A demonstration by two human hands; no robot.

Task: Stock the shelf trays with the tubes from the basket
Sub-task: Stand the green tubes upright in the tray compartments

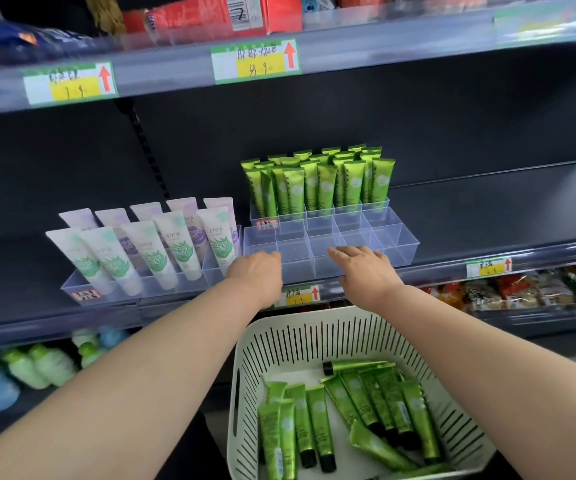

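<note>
Tubes (359, 403) all sit loose in basket (300, 341), below the shelf (487, 216) edge, piled with caps pointing different ways. None in hand.

Both hands are up at the clear tray (394, 244), on its front row of empty cells. Right hand (366, 268): grip released, fingers fairly straight over the cells. Left hand (257, 270): knuckles toward me, fingers hidden at the front wall, so I can't tell its grip.

Risks, as I read it:
- Tray is light plastic at the shelf lip. A pull or a lean on that front wall could slide or tip it toward the basket.
- Back rows (324, 185) stand packed and tall on their caps. Jolt the tray and they likely go over domino-style into the empty cells.
- White tubes (155, 247) stand in a tray just beside, left. A sideways shove could knock that one too.
- Mixed orientation in the basket: grabbing a handful means flipping each tube cap-down, so one could easily drop or go in upside down.
- Reaching over the empty front to fill behind risks a wrist clipping the standing rows.
</note>
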